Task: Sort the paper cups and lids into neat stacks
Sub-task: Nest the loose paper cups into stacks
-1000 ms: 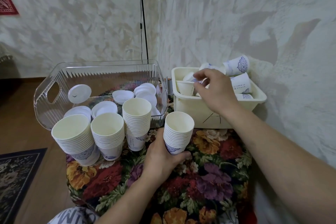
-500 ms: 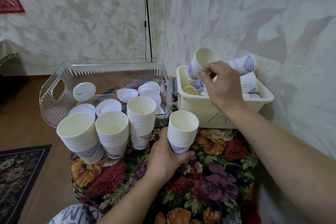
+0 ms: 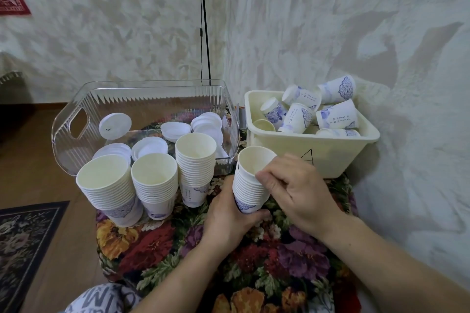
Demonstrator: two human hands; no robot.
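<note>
Your left hand grips the base of the cup stack on the flowered cushion; your right hand pinches the top cup at its rim. Thin paper crushes easily, so hold lightly and seat it squarely.
</note>
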